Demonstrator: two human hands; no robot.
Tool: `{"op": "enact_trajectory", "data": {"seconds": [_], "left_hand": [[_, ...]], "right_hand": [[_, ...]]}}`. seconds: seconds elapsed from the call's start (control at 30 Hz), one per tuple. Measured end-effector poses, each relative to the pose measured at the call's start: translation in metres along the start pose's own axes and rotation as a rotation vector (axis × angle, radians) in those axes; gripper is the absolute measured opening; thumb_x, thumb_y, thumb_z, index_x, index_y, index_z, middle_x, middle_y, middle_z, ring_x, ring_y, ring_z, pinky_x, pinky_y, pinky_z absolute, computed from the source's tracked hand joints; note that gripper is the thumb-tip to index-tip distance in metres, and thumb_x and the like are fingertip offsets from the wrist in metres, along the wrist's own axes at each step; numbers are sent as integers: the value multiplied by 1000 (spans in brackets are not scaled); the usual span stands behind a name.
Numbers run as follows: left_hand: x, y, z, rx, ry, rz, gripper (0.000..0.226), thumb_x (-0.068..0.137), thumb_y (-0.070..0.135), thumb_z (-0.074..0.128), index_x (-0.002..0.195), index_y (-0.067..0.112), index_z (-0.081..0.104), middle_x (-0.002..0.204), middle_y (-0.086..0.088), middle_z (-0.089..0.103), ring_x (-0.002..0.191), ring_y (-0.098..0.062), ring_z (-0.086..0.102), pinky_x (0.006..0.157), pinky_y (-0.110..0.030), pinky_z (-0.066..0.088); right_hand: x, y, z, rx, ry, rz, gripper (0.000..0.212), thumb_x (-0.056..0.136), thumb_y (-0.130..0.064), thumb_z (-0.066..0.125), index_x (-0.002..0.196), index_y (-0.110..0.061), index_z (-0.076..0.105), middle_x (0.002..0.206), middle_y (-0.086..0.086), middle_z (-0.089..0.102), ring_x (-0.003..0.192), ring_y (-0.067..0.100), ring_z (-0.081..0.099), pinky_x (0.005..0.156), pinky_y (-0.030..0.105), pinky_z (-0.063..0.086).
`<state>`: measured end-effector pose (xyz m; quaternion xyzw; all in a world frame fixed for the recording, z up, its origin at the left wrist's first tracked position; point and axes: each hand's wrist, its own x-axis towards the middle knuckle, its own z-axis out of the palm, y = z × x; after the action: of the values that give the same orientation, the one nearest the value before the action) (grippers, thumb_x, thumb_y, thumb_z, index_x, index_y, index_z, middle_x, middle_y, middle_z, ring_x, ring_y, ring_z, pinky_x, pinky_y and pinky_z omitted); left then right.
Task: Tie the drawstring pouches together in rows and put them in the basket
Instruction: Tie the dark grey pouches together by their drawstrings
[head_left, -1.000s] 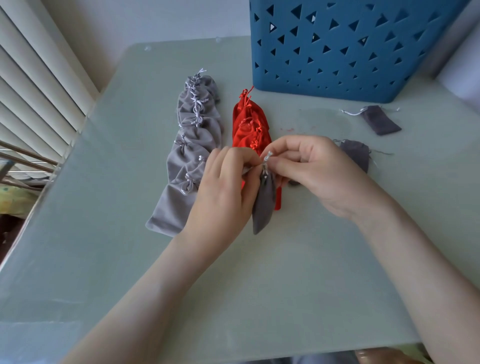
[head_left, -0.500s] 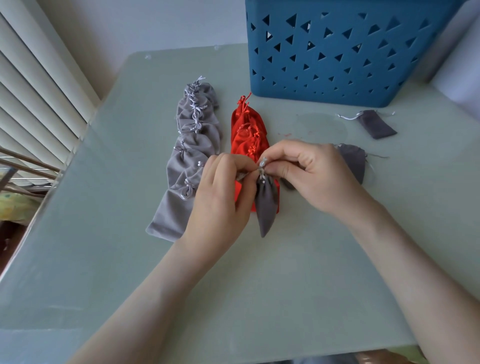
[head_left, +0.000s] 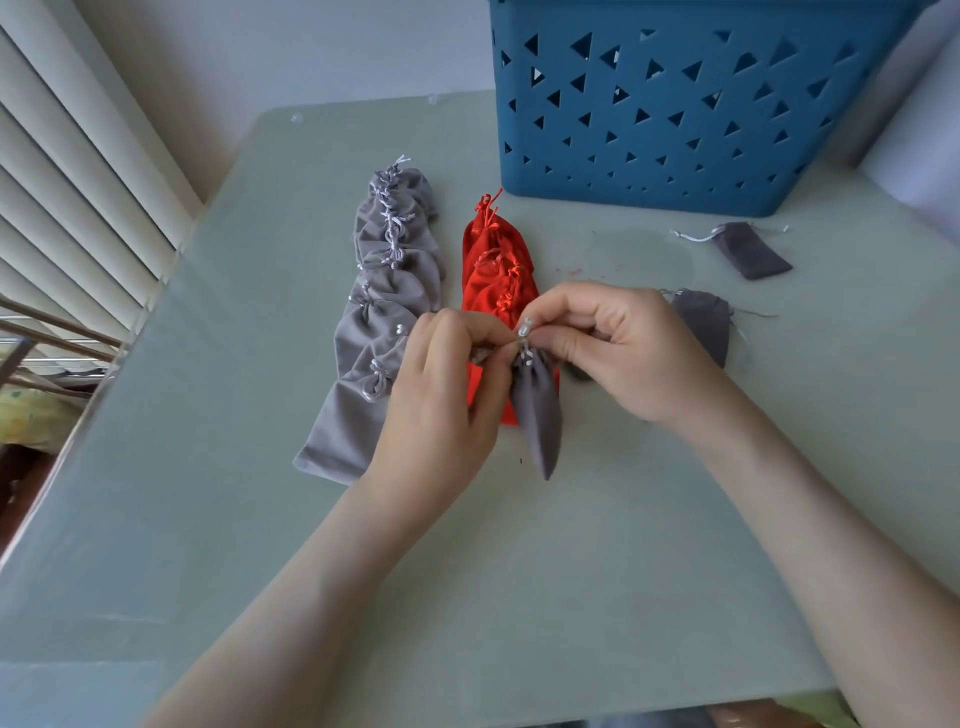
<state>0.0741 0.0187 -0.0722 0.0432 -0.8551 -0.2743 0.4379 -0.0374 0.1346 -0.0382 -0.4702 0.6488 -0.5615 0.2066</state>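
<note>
Pouch (head_left: 537, 410) hanging at frame centre, its cord (head_left: 525, 332) pinched by left hand (head_left: 441, 395) and right hand (head_left: 618, 348); the left possibly grips fabric too. Grey row (head_left: 384, 312) and red row (head_left: 498, 275) behind; basket (head_left: 675, 130) upper right.

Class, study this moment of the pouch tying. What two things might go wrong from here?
1. The left hand and right hand only pinch the thin silver cord; it might slip, dropping the dangling dark grey pouch.
2. That pouch hangs over the red row; its cord could snag the red ties, or the hands could nudge the row.
</note>
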Motion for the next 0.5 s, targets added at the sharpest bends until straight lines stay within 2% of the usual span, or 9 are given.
{"op": "enact_trajectory", "data": {"seconds": [0.17,0.27,0.4,0.43,0.5], "left_hand": [[0,-1,0,-4,-3,-14,11,91,15,54,96,22,48,94,11,52,84,-10,50,80,-7,34],[1,0,0,-15,6,-36,12,90,16,55,96,24,49,96,12,52,83,-8,52,78,-7,37],[1,-1,1,0,-10,-57,6,90,17,55,95,15,57,89,16,53,84,-8,52,79,-4,35],[2,-1,0,-4,-15,-80,8,90,19,55,94,13,59,85,20,53,83,-8,52,78,-4,34],[3,1,-1,-54,-36,-181,4,90,25,59,92,22,58,82,22,54,83,-9,55,75,-7,37]], "right_hand": [[-1,0,-1,-161,17,-79,25,88,-9,62,83,-33,58,74,-25,65,71,-9,58,71,7,41],[-1,0,-1,-273,56,-123,22,87,-18,60,84,-39,56,76,-19,63,72,-3,57,72,18,45],[-1,1,0,-378,85,-152,24,86,-17,59,85,-41,52,76,-15,62,70,7,59,69,39,49],[-1,1,0,-383,87,-148,22,86,-17,59,86,-38,53,76,-15,63,69,7,59,69,40,48],[-1,2,0,-381,91,-135,16,85,-17,58,88,-33,55,77,-12,63,69,7,59,68,41,48]]}}
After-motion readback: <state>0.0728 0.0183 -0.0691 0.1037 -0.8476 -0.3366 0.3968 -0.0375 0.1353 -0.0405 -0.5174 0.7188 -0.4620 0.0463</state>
